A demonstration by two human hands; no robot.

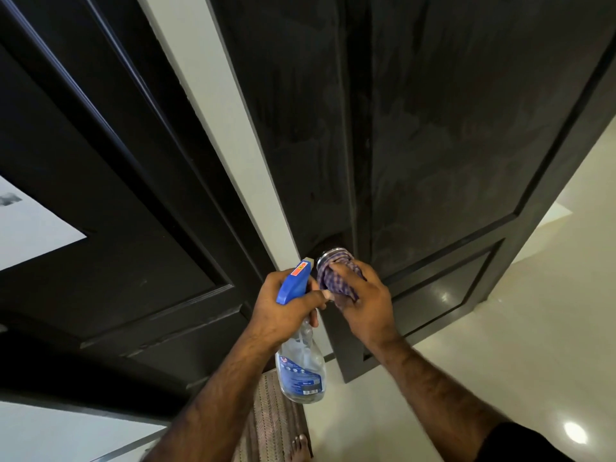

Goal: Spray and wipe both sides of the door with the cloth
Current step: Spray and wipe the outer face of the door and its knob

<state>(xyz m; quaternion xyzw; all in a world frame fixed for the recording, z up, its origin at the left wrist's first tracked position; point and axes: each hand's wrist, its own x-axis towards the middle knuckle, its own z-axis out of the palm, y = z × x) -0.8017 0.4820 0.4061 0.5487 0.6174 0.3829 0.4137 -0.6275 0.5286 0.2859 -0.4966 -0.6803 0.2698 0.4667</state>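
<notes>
A dark panelled door (433, 128) stands ajar in front of me, its face streaked with wipe marks. My right hand (363, 301) presses a purple checked cloth (335, 276) around the round metal door knob (330, 256). My left hand (283, 308) grips a clear spray bottle (301, 365) by its blue trigger head (295, 283), nozzle pointing toward the knob. The bottle hangs down below the hand, close to the door's edge.
A second dark panelled surface (110, 195) fills the left, with a white frame strip (233, 111) between it and the door. A patterned mat (273, 425) lies on the glossy pale floor (500, 345); a bare foot (298, 448) shows at the bottom.
</notes>
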